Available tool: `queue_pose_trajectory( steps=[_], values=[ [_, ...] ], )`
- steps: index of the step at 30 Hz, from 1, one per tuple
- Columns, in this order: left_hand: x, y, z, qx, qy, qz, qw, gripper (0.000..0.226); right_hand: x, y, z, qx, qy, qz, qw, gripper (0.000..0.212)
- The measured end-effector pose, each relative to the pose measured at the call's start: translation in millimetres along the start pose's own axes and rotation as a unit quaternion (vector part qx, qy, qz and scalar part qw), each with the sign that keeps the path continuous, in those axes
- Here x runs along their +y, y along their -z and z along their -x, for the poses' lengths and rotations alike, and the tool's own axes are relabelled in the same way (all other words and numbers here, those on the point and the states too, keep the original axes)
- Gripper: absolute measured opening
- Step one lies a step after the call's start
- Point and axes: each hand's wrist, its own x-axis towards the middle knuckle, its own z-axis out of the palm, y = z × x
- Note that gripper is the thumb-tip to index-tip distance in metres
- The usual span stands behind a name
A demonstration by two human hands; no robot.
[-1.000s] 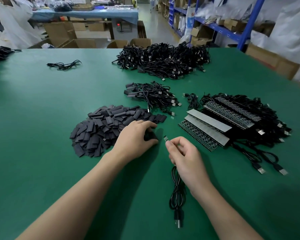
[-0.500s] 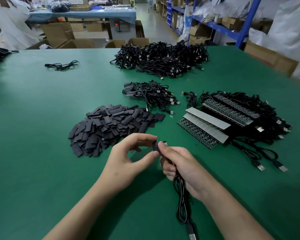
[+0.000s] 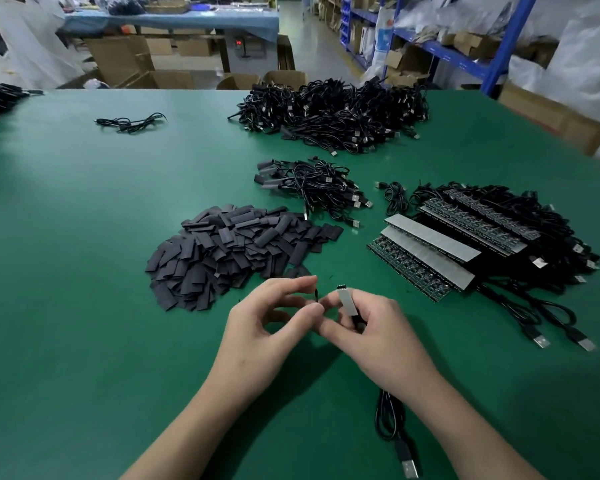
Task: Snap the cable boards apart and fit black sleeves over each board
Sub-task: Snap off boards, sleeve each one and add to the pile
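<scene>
The left hand (image 3: 267, 327) pinched a flat black sleeve (image 3: 316, 295), the right hand (image 3: 378, 336) a white-backed cable board (image 3: 344, 301); the flattened mouth risked snagging.

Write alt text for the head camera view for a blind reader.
The right hand holds a small cable board while the left hand pinches a black sleeve beside it, above a green table. A sleeve pile lies behind.

Left hand (image 3: 274, 327): thumb and forefinger curved into a ring, pinching a small black sleeve (image 3: 316, 295) at their tips.
Right hand (image 3: 374, 330): fingers curled round a cable board (image 3: 345, 301), its end poking up above them.
Spacing: fingertips of both hands almost meet.
Forearms: bare, angling inward from the near edge.
</scene>
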Motion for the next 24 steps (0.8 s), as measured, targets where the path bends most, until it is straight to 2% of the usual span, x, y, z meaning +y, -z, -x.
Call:
queue_pose_trajectory(
  steps=[4,9,11,13,15,18,24],
  values=[
    [0.2,1.7,-0.7,-0.009,0.014,-0.011,1.0,0.022,0.3,-0.6,1.1,-0.001,0.016,0.026,1.0,0.02],
    [1.5,5.0,-3.8,0.039,-0.009,-0.005,0.999,0.019,-1.0,4.3,0.3,-0.024,0.006,0.014,1.0,0.034],
    [1.8,9.9,-5.1,0.061,-0.051,-0.051,0.996,0.022,-0.5,7.0,-1.3,-0.03,-0.008,-0.001,1.0,0.036],
    [2.0,14.9,-5.3,0.069,-0.102,-0.118,0.985,0.023,0.1,9.1,-3.1,-0.044,-0.041,-0.064,0.996,0.036],
    [1.5,17.7,-5.6,0.075,-0.137,-0.168,0.973,0.022,-0.7,11.6,-4.5,-0.058,-0.063,-0.098,0.991,0.027],
    [-0.2,18.7,-6.6,0.082,-0.159,-0.215,0.96,0.023,-0.4,14.7,-4.8,-0.058,-0.043,-0.09,0.993,0.031],
    [-2.6,20.3,-5.9,0.079,-0.18,-0.315,0.929,0.019,1.1,13.8,-3.2,-0.048,0.021,-0.039,0.998,0.022]
  ],
)
